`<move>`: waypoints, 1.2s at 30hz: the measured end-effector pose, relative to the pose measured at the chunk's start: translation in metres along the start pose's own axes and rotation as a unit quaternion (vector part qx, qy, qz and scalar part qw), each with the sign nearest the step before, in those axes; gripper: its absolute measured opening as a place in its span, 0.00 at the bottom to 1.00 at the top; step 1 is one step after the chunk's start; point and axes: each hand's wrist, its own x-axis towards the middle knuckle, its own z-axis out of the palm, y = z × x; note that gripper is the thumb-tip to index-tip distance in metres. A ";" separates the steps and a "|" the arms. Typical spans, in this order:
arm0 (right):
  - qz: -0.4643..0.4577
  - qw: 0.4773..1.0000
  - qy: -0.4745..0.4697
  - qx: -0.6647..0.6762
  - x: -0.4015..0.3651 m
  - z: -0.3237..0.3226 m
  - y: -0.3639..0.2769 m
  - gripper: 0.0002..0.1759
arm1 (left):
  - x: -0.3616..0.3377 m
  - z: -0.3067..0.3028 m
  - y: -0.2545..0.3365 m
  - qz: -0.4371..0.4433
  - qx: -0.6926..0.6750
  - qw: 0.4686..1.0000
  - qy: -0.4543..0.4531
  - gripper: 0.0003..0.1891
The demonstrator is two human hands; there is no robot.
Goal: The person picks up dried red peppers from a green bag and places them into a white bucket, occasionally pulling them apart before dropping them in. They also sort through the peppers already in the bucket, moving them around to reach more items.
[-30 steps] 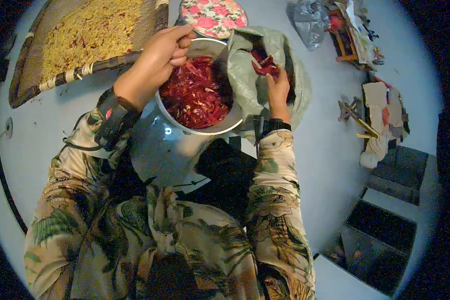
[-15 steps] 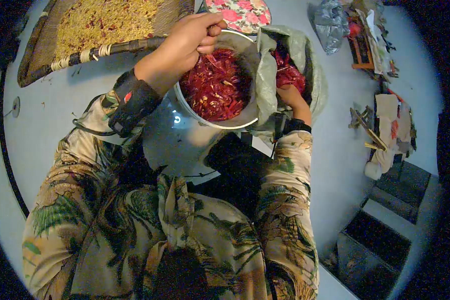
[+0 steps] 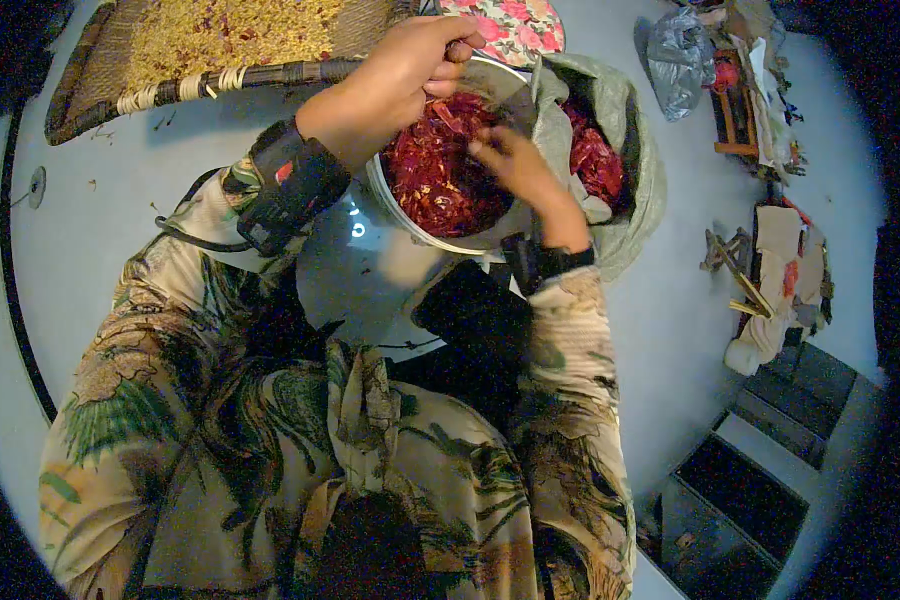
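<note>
"Gripping what, the left hand (image 3: 402,72)?"

"The steel pot (image 3: 370,260), by its rim at twelve o'clock, grip pressed together around the edge."

"And the right hand (image 3: 518,168)?"

"Over the dried red chillies (image 3: 435,185) in the pot, at their three o'clock side. It is blurred, so its grip cannot be told."

"The sack (image 3: 638,170)?"

"Touching the pot at three o'clock, open, more chillies inside. A winnowing basket (image 3: 270,72) of seeds (image 3: 230,25) lies at ten o'clock."

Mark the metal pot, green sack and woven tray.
metal pot (image 3: 355,275): head view, shiny outer wall below the rim.
green sack (image 3: 638,185): head view, right side of the cloth.
woven tray (image 3: 270,72): head view, dark near rim.
</note>
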 end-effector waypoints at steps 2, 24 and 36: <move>0.075 0.986 -0.032 -0.143 -0.001 0.018 0.003 0.34 | -0.002 0.000 0.004 0.008 0.022 1.000 -0.002 0.09; 0.043 0.995 -0.081 0.032 0.050 0.066 0.001 0.61 | -0.006 -0.004 0.027 0.006 -0.014 1.000 0.008 0.09; 0.094 0.977 -0.028 0.190 0.092 0.102 0.064 0.70 | -0.007 -0.011 0.027 0.014 -0.040 0.999 0.009 0.09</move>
